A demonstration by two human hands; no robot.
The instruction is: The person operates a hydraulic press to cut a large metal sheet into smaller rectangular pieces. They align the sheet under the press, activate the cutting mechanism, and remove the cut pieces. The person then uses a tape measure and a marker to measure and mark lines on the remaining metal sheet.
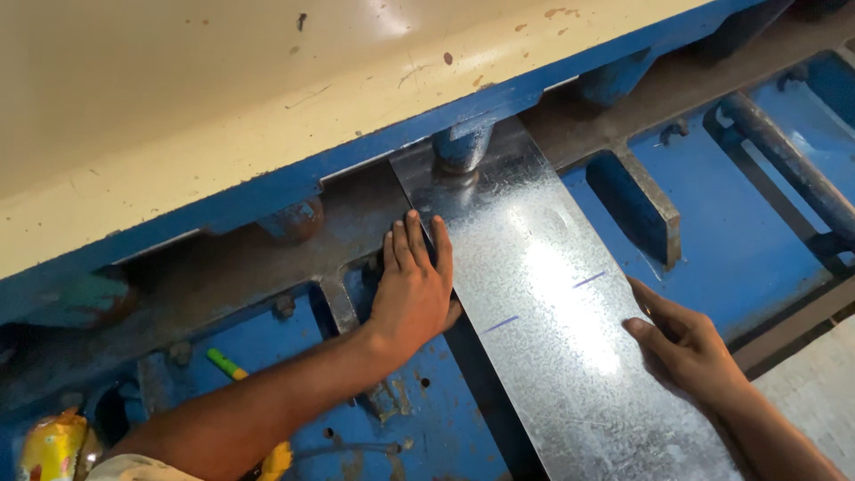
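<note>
A long shiny galvanised metal sheet (543, 294) lies on the blue bed of a shearing machine, its far end pushed under the cream-coloured guard (223, 98). Two short blue pen marks sit across the sheet's middle. My left hand (414, 289) lies flat, fingers together, pressed against the sheet's left edge. My right hand (681, 343) rests on the sheet's right edge, thumb on top of the metal. A round blue hold-down foot (461, 147) stands on the sheet's far end.
The rusty blue machine table (766, 232) has slots and raised steel ribs (650, 196) to the right of the sheet. A yellow-green marker (227, 363) lies at the lower left, near a yellow wrapper (53, 445). A grey bar (793, 165) runs at the far right.
</note>
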